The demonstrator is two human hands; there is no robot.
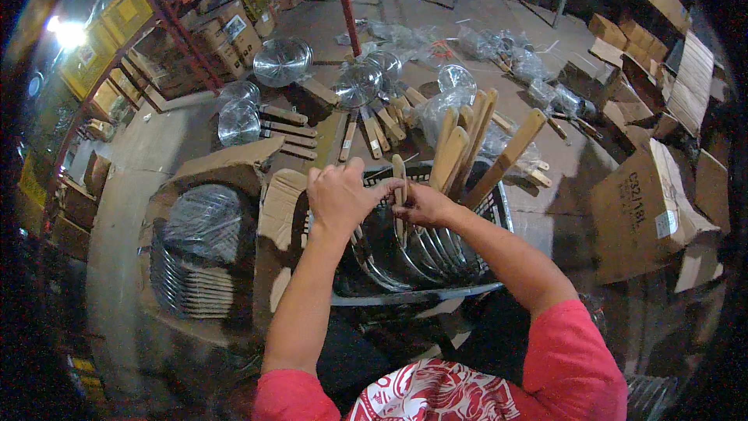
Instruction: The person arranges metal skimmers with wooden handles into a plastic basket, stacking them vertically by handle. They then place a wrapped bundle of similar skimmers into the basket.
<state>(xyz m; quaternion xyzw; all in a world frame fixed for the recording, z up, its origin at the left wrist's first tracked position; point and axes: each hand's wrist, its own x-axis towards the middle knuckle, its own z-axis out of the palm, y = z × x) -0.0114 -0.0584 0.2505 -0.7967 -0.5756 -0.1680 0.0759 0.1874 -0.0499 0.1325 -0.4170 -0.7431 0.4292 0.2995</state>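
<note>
Together, over the black crate of metal strainers standing handles-up, we close our left hand and right hand, fingers gripping one wooden handle, both steadying it upright above the crate.

Both forearms extended forward, left hand and right hand closed, touching.
</note>
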